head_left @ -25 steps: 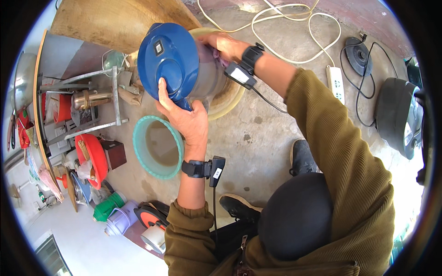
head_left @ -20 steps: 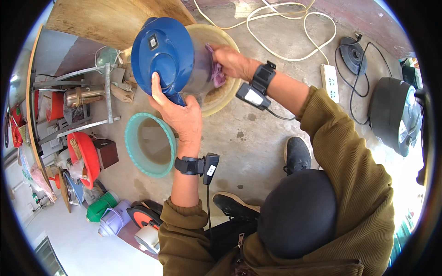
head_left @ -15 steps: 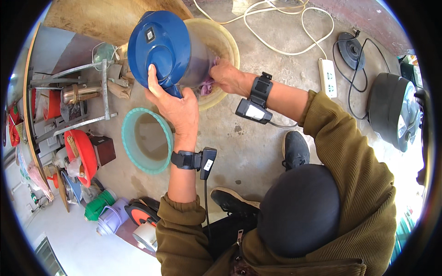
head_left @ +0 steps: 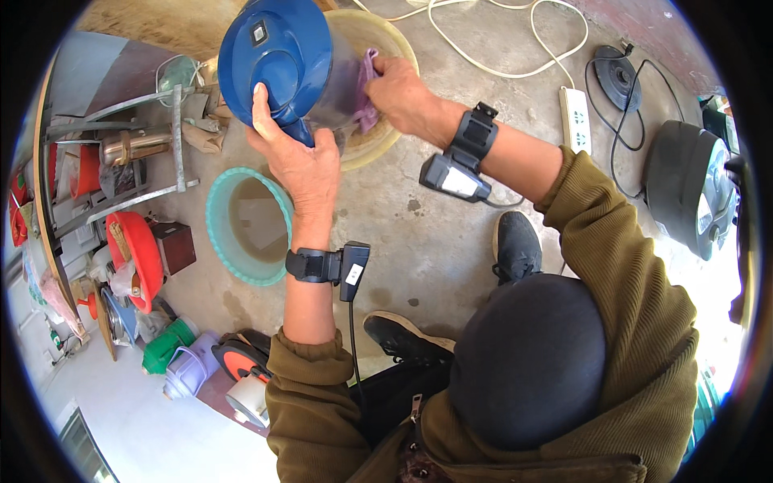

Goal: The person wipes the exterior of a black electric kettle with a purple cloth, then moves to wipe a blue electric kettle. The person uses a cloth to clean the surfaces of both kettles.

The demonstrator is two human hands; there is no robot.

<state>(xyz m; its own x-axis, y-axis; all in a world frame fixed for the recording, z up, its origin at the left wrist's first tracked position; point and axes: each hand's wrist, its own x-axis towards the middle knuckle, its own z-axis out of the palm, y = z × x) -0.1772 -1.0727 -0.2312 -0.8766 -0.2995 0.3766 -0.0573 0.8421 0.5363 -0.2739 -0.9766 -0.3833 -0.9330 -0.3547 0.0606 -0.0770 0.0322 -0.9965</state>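
A water pitcher with a blue lid (head_left: 237, 68) and a see-through body is tilted on its side over a cream basin (head_left: 407, 52). My left hand (head_left: 302, 165) is closed around the blue handle, its thumb lying on the lid. A purple cloth (head_left: 366, 109) is bunched in my right hand (head_left: 407, 97), which is closed on it and presses it against the pitcher's body near the base. The far part of the basin is hidden behind the pitcher.
Left of my left forearm stands a turquoise tub (head_left: 254, 229) of murky water. A white power strip (head_left: 575, 121) with a looping cable lies at right, near a black kettle base (head_left: 616, 79) and a dark appliance (head_left: 688, 189). A metal frame (head_left: 179, 141) stands at left.
My right hand has moved the cloth farther along the pitcher's body, away from me, and more of the cloth shows. My left hand keeps its hold. The whole view has shifted slightly.
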